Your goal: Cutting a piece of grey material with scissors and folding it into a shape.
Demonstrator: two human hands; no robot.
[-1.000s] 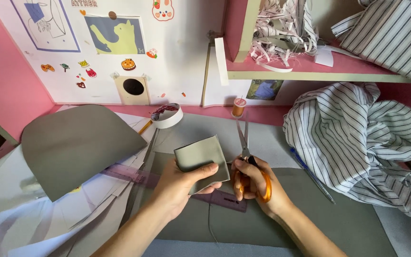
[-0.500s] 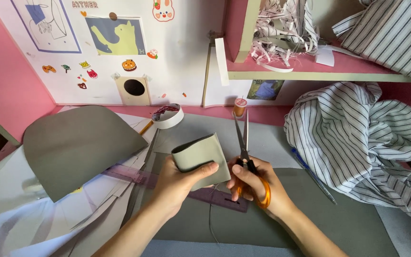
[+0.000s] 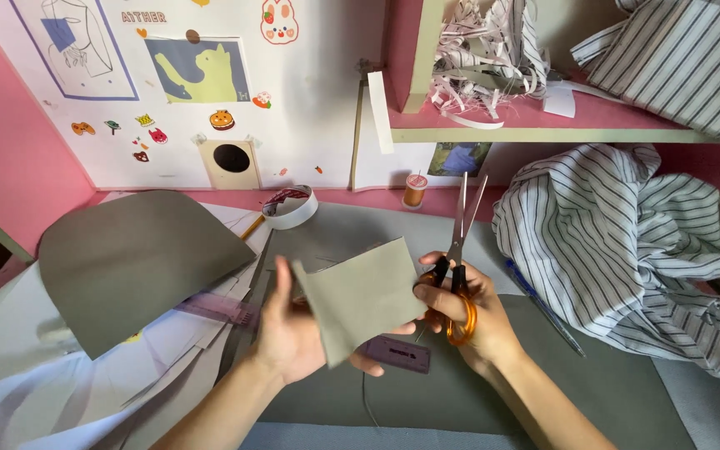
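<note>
Grey felt square (image 3: 362, 302), pinched in my left hand (image 3: 293, 329) above the grey sheet (image 3: 560, 383); orange-handled scissors (image 3: 458, 267) gripped by my right hand (image 3: 468, 312), blades slightly parted, pointing up: I judge holding the felt taut best.

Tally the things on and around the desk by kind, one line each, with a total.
Scissors: 1
Cut grey piece, in left hand: 1
Large grey sheet: 1
Tape roll: 1
Thread spool: 1
Purple ruler: 1
Blue pen: 1
Striped cloth: 1
Total: 8
</note>
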